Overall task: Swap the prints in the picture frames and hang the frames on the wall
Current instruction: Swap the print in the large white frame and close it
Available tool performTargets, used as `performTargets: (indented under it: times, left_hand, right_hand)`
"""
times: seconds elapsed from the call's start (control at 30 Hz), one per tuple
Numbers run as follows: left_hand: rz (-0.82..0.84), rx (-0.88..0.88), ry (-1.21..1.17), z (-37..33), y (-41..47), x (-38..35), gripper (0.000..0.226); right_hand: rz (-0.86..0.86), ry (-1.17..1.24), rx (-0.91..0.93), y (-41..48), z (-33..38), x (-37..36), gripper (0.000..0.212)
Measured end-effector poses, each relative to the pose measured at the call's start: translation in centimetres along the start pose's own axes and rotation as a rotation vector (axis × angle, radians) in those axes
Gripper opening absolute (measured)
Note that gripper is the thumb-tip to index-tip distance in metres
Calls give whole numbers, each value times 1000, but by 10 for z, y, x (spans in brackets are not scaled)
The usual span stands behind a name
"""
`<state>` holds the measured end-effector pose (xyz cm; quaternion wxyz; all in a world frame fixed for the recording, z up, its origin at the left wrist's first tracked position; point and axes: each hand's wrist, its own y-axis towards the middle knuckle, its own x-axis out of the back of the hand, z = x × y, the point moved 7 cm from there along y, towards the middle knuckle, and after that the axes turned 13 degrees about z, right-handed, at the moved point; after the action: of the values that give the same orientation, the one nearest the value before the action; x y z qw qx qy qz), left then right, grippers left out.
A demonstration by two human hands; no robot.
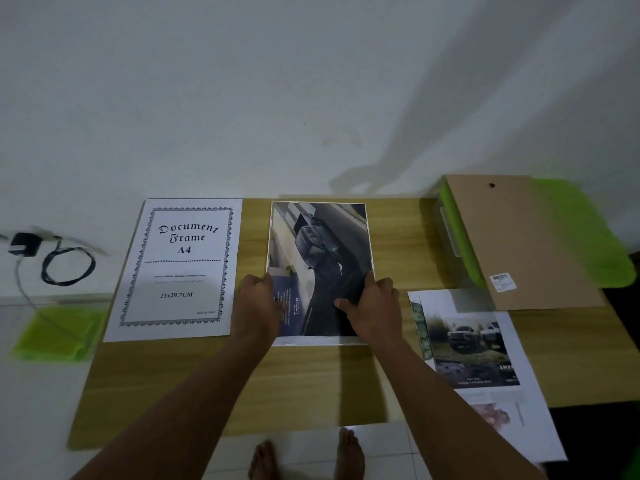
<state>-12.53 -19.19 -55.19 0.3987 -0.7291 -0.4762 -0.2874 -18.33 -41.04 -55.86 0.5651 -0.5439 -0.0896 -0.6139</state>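
Observation:
A dark car print [322, 244] lies on a white-edged frame in the middle of the low wooden table [311, 382]. My left hand [258, 303] presses its lower left edge, and my right hand [372, 303] grips its lower right edge, thumb on top. A white "Document Frame A4" insert sheet [180, 268] lies flat to the left. To the right rests another print [471, 344] showing trucks on grass, on top of white paper. A brown backing board [519, 244] with a hanging hole and a barcode sticker leans over a green object at the back right.
White wall stands right behind the table. A black charger with coiled cable [65, 265] and a green cloth [59, 334] lie on the floor to the left. A green plastic container [588, 233] sits under the backing board. My bare feet [304, 455] show below the table's front edge.

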Motion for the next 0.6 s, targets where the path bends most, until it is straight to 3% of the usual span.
performTargets:
  times: [0.27, 0.43, 0.6]
  left_hand:
    - [-24, -40, -79, 1, -2, -5, 30]
    - [-107, 58, -165, 7, 1, 0, 45]
    - [-136, 56, -311, 5, 3, 8, 35]
  right_hand:
    - [-40, -81, 12, 1, 8, -3, 52]
    - [-36, -4, 36, 2, 6, 0, 57]
    - [-27, 39, 19, 3, 8, 1, 56]
